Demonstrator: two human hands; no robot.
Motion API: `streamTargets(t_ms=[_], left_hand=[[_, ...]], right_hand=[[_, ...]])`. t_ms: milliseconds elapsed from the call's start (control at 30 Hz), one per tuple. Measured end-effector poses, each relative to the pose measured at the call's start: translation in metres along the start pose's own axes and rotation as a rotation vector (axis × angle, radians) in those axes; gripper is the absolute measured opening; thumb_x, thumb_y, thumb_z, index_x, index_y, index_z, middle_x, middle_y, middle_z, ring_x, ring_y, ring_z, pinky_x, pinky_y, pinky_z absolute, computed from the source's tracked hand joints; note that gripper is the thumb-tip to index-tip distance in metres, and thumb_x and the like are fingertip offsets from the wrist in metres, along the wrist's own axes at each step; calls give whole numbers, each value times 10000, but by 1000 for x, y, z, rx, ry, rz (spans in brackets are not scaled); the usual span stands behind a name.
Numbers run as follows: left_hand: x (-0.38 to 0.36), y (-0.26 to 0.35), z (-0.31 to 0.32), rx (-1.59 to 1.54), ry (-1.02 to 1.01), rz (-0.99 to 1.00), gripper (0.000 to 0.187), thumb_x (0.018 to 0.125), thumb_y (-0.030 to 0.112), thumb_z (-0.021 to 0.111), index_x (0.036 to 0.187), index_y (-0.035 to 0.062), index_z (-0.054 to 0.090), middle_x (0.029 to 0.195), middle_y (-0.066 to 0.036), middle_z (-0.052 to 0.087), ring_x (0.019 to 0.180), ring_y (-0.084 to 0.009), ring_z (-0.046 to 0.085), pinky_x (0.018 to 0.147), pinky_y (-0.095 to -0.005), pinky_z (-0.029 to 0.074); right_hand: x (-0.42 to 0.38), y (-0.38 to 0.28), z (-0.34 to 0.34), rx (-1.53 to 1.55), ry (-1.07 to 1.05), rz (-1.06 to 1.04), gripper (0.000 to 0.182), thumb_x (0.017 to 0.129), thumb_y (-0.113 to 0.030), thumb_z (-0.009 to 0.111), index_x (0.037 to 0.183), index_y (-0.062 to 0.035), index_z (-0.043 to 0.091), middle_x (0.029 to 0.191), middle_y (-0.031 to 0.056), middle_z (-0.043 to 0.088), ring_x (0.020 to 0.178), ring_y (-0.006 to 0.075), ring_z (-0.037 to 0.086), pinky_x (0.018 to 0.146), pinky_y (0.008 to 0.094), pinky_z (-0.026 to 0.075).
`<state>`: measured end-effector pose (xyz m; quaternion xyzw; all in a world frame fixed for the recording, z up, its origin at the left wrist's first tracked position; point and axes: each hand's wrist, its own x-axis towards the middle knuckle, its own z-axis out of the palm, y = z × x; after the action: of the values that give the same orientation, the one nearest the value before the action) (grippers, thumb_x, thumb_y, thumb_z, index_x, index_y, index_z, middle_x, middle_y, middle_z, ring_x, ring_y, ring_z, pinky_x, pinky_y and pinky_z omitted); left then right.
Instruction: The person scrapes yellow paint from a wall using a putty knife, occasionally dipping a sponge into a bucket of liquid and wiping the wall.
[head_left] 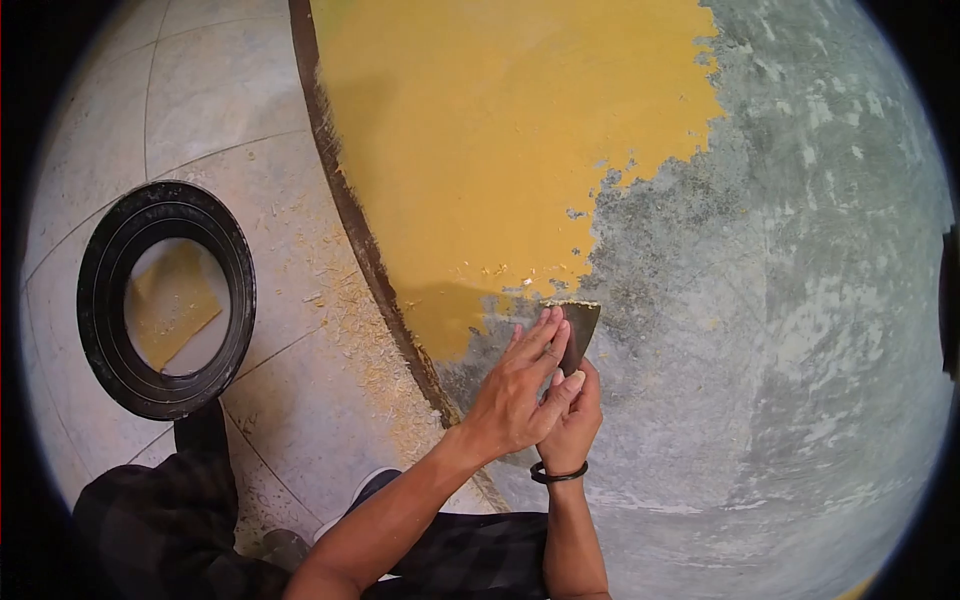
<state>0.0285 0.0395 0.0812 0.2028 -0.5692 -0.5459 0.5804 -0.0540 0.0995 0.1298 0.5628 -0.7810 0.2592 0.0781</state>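
A dark, flared scraper blade [580, 335] lies against the wall, its wide edge at the lower border of the yellow paint [500, 130]. Pale shavings sit along that edge. My right hand [577, 410], with a black band at the wrist, is wrapped round the scraper's handle, which is hidden by the fingers. The fingers of my left hand [525, 380] are stretched out, their tips pressing on the left part of the blade. Bare grey wall [680, 400] shows around and to the right of the blade.
A round black bucket [100, 300] with a yellow piece inside stands on the tiled floor [210, 90] at the left. Yellow shavings [350, 310] litter the floor beside the brown edge strip [350, 210]. My legs and a shoe are at the bottom.
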Motion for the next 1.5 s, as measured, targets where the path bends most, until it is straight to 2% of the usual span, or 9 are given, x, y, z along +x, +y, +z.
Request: streamTargets(t_ms=[200,333,533,733,767,800,867,1167,1500], left_hand=[[0,1,-4,-6,-12,-7,581,923,322,474,1332,-84,395,1419,-258,344,1352,-375,292,1108,-483,185],[7,-3,-7,15,-6,3,588,913,322,485,1332,-82,397,1419,-262,341,1355,-373,284,1108,-484,186],[3,5,-4,40,-25,41,602,901,318,518,1335,-78,392,1404,-259,364,1348,-365,302,1109,-481,188],[26,5,-23,152,51,74,587,887,313,542,1288,-99,427,1363,-274,408,1310,-393,352,1098,-446,248],[21,6,-22,116,32,55,587,885,309,544,1289,-100,425,1365,-278,403,1310,-395,351,1097,-449,247],[16,6,-20,76,11,41,588,883,306,546,1289,-100,424,1367,-283,397,1310,-397,350,1097,-452,246],[16,5,-18,64,-7,31,609,877,321,558,1299,-95,419,1371,-289,388,1315,-401,340,1099,-454,238],[8,6,-16,50,-41,16,691,882,378,547,1330,-116,364,1385,-311,349,1330,-404,309,1107,-471,209],[25,2,-27,137,9,19,711,871,381,567,1316,-135,365,1379,-305,361,1328,-398,315,1109,-445,218]], right_hand=[[2,-22,0,85,-36,100,275,924,-180,536,1142,-16,502,749,182,658,731,232,675,600,317,470],[14,-15,11,66,56,-76,268,925,-174,536,1138,-15,500,778,176,660,736,206,661,600,312,467],[4,-22,2,78,-13,57,273,907,-154,554,1137,-14,505,811,169,650,720,190,637,622,319,478],[21,-37,9,25,-9,-57,280,902,-166,546,1137,-20,500,797,204,641,748,279,672,602,342,479],[18,-51,3,50,-53,102,248,919,-161,535,1079,27,513,836,132,603,761,166,562,670,302,458],[11,-47,0,61,-45,84,248,919,-161,535,1079,27,513,836,132,603,761,166,562,670,302,458],[6,-30,-3,-25,-49,100,264,900,-154,548,1124,-25,497,755,215,629,714,305,672,576,350,473],[2,-30,0,24,-62,101,280,904,-167,549,1151,-42,500,872,240,641,891,355,660,665,381,496],[23,-37,13,60,-79,40,259,904,-168,545,1131,-51,503,857,236,635,836,392,648,647,387,494]])
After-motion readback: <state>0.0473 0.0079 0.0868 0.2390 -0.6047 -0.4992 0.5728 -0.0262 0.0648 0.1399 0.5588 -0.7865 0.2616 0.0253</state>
